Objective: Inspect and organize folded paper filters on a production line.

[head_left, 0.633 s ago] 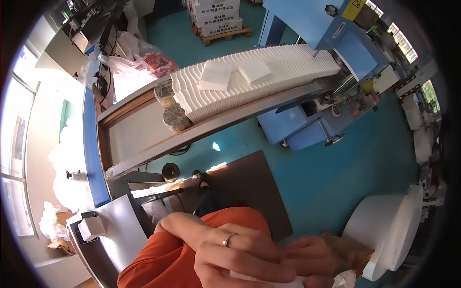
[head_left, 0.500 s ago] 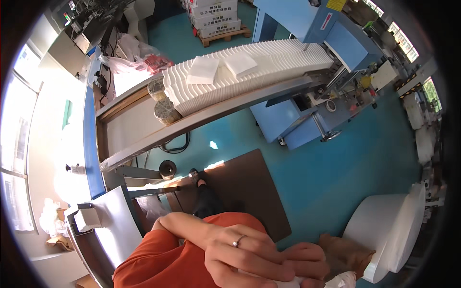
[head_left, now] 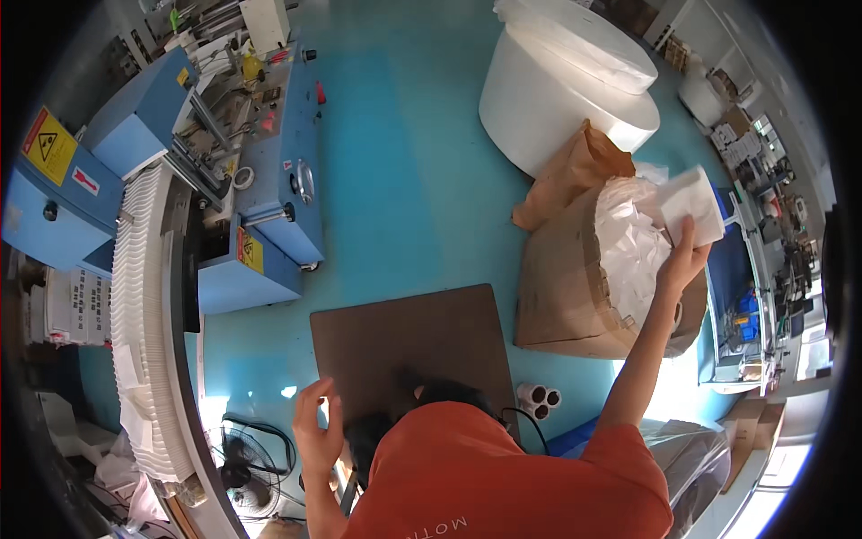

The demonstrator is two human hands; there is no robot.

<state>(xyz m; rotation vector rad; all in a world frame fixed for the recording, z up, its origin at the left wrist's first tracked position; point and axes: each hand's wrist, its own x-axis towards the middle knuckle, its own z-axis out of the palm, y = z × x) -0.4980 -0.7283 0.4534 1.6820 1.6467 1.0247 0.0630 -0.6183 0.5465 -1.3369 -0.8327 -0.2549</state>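
My right hand (head_left: 685, 255) is stretched out to the right, closed on a flat white stack of paper-like sheets (head_left: 693, 203). Beneath and beside it stands a large brown cardboard box (head_left: 561, 269), lined with clear plastic and filled with crumpled white scraps (head_left: 628, 247). The sheets are over the box's far right side. Low on the left, my left hand (head_left: 319, 427) is raised with its fingers curved and apart, holding nothing. It is nearest to the dark floor mat (head_left: 409, 337).
A brown paper bag (head_left: 575, 175) leans at the box, before a big white roll (head_left: 557, 90). Several cardboard tubes (head_left: 539, 395) stand on the floor. To the left are a long row of pleated white sheets (head_left: 148, 332) and a blue machine (head_left: 278, 180). A fan (head_left: 251, 481) sits below.
My view has turned right, toward the box. My hands, together at my front before, are now wide apart, the right one holding white sheets out over the box.
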